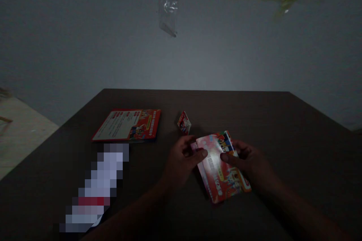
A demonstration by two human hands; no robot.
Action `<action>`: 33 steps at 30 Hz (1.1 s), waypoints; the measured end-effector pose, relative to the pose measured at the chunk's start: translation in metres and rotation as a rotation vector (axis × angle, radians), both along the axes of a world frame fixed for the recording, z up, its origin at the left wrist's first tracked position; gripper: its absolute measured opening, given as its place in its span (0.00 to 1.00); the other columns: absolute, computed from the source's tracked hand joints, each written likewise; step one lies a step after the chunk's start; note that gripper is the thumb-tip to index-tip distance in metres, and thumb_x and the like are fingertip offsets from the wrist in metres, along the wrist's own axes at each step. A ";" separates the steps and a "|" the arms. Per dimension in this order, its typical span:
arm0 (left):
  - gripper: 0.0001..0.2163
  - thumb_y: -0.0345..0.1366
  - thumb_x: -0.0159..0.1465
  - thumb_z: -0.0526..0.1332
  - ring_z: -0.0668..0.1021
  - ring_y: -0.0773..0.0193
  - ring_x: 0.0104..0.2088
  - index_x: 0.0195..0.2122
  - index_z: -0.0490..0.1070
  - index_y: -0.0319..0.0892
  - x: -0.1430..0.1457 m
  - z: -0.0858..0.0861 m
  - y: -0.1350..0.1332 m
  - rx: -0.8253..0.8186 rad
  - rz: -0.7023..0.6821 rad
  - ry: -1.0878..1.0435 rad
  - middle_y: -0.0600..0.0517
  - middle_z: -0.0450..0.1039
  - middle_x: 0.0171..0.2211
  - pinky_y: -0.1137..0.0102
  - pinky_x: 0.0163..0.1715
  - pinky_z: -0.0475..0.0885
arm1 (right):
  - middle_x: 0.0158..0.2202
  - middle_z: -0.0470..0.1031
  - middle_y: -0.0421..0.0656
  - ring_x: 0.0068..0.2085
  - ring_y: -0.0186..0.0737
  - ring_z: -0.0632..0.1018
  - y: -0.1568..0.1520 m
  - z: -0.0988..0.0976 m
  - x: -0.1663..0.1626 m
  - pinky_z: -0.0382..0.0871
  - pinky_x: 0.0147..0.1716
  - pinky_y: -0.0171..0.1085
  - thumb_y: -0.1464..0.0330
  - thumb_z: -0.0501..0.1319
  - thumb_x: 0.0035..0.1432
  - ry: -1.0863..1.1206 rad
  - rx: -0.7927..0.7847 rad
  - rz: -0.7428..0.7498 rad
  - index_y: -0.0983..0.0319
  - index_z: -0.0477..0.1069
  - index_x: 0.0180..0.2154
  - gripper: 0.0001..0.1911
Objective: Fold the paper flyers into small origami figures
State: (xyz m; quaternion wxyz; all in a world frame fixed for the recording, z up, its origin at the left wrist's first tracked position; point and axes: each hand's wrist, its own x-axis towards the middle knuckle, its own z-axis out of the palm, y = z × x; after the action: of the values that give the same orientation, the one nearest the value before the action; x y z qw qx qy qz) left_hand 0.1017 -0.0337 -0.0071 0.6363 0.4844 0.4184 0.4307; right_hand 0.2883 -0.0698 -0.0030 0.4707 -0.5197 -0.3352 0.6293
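Over the near half of the table [240,109], slightly right of its middle, we hold a red printed folder [217,177] with castle pictures. Our left hand [183,160] pinches its left edge, the thumb on top; our right hand [244,156] grasps the opposite edge in the same way. We cannot tell whether the folder touches the table. Near the table's middle is a small folded card [184,123]. On the table's left half lies a red-and-white printed sheet [118,126], and nearer, a pixelated long object [97,180].
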 end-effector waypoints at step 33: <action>0.09 0.40 0.57 0.63 0.79 0.62 0.30 0.33 0.76 0.39 0.006 -0.015 -0.011 -0.039 0.027 0.004 0.50 0.79 0.30 0.70 0.30 0.73 | 0.32 0.80 0.43 0.29 0.44 0.81 -0.004 -0.008 -0.004 0.77 0.31 0.45 0.65 0.72 0.42 -0.078 0.021 -0.078 0.60 0.71 0.38 0.19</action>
State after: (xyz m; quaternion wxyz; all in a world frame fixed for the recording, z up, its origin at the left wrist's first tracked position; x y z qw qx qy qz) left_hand 0.1073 -0.0445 -0.0218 0.6388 0.4669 0.4346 0.4300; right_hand 0.2838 -0.0738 -0.0111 0.4871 -0.5513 -0.3394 0.5861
